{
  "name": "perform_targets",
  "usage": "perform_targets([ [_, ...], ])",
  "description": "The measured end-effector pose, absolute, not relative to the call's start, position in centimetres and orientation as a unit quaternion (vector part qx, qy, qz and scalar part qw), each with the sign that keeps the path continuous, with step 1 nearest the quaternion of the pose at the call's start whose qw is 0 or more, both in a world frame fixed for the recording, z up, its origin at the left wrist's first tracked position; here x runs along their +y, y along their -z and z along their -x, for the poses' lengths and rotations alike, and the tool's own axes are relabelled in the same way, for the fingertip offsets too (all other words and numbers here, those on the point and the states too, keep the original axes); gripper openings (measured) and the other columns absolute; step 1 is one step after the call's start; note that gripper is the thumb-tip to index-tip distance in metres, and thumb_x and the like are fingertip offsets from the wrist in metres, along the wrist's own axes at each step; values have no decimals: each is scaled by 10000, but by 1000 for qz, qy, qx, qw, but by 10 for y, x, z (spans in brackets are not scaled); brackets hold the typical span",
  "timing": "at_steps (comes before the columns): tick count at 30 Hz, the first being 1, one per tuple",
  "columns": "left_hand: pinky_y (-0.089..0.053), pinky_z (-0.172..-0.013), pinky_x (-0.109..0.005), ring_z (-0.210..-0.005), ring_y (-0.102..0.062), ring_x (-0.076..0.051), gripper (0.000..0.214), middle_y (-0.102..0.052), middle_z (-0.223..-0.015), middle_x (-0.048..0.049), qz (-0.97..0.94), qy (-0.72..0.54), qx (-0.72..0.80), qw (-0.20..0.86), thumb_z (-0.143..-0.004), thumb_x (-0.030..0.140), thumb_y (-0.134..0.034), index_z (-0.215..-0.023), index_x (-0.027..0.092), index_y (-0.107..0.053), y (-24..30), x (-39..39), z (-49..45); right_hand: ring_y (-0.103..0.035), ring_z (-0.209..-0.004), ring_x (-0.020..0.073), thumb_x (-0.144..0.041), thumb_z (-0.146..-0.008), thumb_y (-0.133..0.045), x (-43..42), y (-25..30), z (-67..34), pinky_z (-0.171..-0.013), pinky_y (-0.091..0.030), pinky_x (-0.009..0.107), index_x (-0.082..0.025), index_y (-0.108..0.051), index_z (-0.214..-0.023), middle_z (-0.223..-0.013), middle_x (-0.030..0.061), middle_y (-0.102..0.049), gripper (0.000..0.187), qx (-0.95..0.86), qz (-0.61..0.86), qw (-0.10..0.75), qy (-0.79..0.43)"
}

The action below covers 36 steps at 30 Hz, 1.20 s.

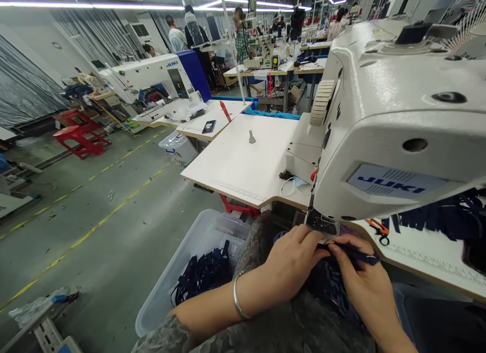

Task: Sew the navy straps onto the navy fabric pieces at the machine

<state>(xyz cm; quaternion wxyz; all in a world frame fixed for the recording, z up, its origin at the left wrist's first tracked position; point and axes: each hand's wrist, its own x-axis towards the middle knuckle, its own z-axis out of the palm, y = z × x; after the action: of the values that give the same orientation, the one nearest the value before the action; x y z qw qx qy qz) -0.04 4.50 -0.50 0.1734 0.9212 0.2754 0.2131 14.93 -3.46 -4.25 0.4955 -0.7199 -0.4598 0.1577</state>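
Fingers first: your right hand (366,290) pinches a narrow navy strip (357,253) between thumb and fingertips, its far end sticking out to the right past the knuckles. Your left hand (286,264) nips the strip's other end, thumb under, fingers curled above. So the strip runs sideways between both grips, just below and in front of the white JUKI sewing machine's (402,125) needle end. Silver bangle (236,297) on your left wrist.

Under your hands, more navy pieces (330,287) on your lap; exact shapes unclear. To the right of the machine head, orange-handled snips (379,230) lie on the surface (417,252), near a dark navy pile (444,216). Left of the machine: pale surface (235,156) with a small grey peg (251,137). Lower left, a clear plastic bin (163,287) holds tangled navy strips (207,272). Farther off, red stools (79,138) on the floor (125,231).
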Motion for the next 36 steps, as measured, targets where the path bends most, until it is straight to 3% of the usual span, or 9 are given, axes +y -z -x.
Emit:
perform_targets([
  [4, -417, -928, -351, -1050, -552, -202, 268, -616, -1144, -87, -924, -293, 237, 61, -1023, 295, -394, -1204, 178, -553, 18, 57, 1, -616, -932, 221, -448, -871, -572, -21, 47, -151, -820, -481, 350, -240, -598, -1003, -1005, 48, -652, 248, -470, 702, 511, -159],
  [7, -388, -921, -316, -1073, -562, -171, 292, -637, -1180, -72, -944, -288, 158, 33, -1018, 235, -399, -1279, 194, -525, 35, 56, 6, -578, -764, 179, -444, -854, -595, -15, 47, -155, -721, -488, 318, -239, -545, -1056, -909, 21, -592, 293, -443, 697, 516, -227],
  [10, -351, -952, -314, -1146, -537, -183, 336, -647, -1214, -48, -944, -295, 148, 9, -999, 340, -481, -1305, 207, -514, 48, 49, 12, -541, -678, 166, -448, -824, -636, -9, 44, -160, -635, -481, 288, -242, -493, -1115, -808, -15, -551, 384, -408, 680, 523, -313],
  [12, -313, -976, -309, -1201, -502, -189, 334, -634, -1254, -26, -938, -309, 157, -21, -988, 352, -509, -1297, 225, -530, 52, 44, 15, -567, -735, 170, -455, -822, -645, -7, 42, -162, -658, -491, 277, -252, -474, -1137, -875, -5, -590, 413, -390, 655, 532, -368],
  [17, -291, -980, -279, -1205, -491, -162, 332, -555, -1362, -15, -949, -265, 162, -48, -975, 184, -493, -1299, 245, -539, 41, 41, 18, -591, -969, 187, -476, -824, -652, -5, 41, -169, -861, -487, 293, -266, -479, -1173, -1086, 24, -616, 442, -373, 630, 548, -405],
  [22, -306, -969, -300, -1263, -451, -173, 356, -505, -1406, -18, -952, -235, 182, -72, -961, 163, -478, -1309, 213, -536, 30, 42, 13, -581, -1070, 244, -491, -882, -544, 0, 50, -187, -924, -455, 363, -229, -537, -1122, -1129, 78, -629, 356, -414, 679, 509, -329],
  [29, -249, -966, -347, -1260, -441, -217, 343, -570, -1327, -42, -933, -267, 233, -71, -990, 267, -432, -1308, 204, -544, 36, 43, -1, -640, -863, 296, -417, -797, -505, 24, 44, -198, -820, -481, 400, -186, -673, -871, -845, 96, -708, 295, -503, 737, 407, -195],
  [36, -267, -891, -372, -1231, -450, -249, 382, -600, -1210, -54, -936, -240, 253, -55, -974, 305, -413, -1316, 176, -524, 25, 44, -7, -627, -1018, 305, -402, -776, -505, 39, 47, -203, -922, -454, 423, -238, -696, -900, -865, 77, -736, 280, -541, 711, 430, -126],
])
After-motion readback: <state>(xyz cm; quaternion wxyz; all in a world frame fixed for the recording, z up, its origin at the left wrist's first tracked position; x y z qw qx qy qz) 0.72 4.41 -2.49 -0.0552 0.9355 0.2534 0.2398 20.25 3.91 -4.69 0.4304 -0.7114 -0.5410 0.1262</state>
